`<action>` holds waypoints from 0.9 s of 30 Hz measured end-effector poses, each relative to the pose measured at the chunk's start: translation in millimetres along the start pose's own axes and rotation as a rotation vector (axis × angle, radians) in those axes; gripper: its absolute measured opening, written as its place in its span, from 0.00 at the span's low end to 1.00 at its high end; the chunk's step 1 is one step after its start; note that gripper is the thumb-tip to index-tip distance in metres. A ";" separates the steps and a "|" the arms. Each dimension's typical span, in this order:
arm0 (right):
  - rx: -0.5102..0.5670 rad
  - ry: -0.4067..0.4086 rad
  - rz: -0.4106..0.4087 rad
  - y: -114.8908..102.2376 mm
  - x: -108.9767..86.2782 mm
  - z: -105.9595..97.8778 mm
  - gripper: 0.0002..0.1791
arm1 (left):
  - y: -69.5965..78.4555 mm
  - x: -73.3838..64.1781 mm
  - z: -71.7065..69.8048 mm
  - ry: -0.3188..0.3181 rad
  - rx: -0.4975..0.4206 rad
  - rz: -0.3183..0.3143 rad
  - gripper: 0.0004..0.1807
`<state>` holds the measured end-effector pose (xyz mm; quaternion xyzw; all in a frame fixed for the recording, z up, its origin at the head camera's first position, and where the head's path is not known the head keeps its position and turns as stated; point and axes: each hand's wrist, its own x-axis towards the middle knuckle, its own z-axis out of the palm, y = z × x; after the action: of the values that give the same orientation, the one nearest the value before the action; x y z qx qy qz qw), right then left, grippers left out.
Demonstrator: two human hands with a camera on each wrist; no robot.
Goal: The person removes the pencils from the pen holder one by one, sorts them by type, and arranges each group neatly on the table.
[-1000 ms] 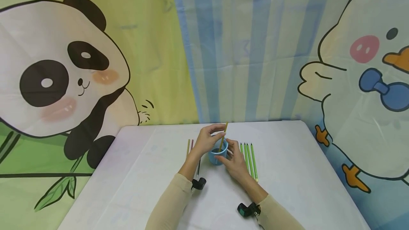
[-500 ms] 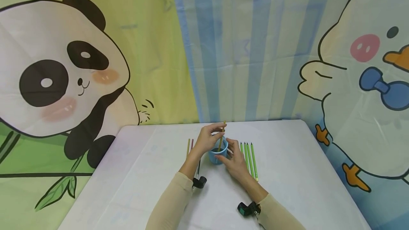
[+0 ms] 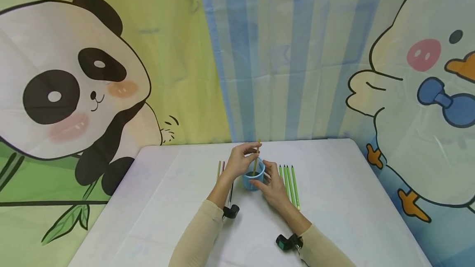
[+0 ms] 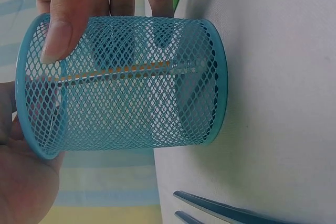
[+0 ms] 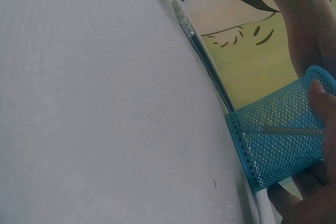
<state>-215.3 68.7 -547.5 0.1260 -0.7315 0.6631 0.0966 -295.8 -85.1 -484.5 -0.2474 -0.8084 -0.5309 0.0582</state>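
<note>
In the head view a blue mesh pencil cup stands upright near the table's far edge. My right hand grips its right side, thumb in front and fingers behind. A yellow pencil stands nearly upright inside, pinched near its top by my left hand above the rim. Through the mesh in the left wrist view the pencil shows its ferrule and eraser end toward the base of the cup. In the right wrist view the cup meets the table surface.
Several green pencils lie side by side right of the cup. To the left, a yellow pencil, a red pencil and a dark pencil lie partly behind my left forearm. A patterned curtain hangs behind the white table.
The pencil has tipped slightly left and sunk a little, now nearly upright in the cup. Both hands stay almost where they were, with the right still on the cup.
</note>
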 end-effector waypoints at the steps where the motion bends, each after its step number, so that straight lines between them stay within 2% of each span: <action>1: 0.000 0.002 -0.001 3.9 0.9 0.3 0.44 | 0.3 -0.2 -0.3 0.003 -0.004 0.003 0.19; 8: 0.005 0.003 -0.037 14.9 3.1 -1.0 0.43 | 5.3 0.1 -4.0 0.041 0.009 0.013 0.20; 19: -0.032 -0.001 -0.042 14.8 1.2 -0.9 0.44 | 9.9 -0.8 -8.6 0.093 -0.062 0.041 0.20; 27: -0.034 0.008 -0.032 14.9 1.3 -0.4 0.44 | 15.7 0.6 -16.0 0.161 -0.079 0.152 0.21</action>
<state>-221.2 70.3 -561.2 0.1332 -0.7402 0.6495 0.1123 -291.8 -94.1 -464.4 -0.2667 -0.7585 -0.5744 0.1533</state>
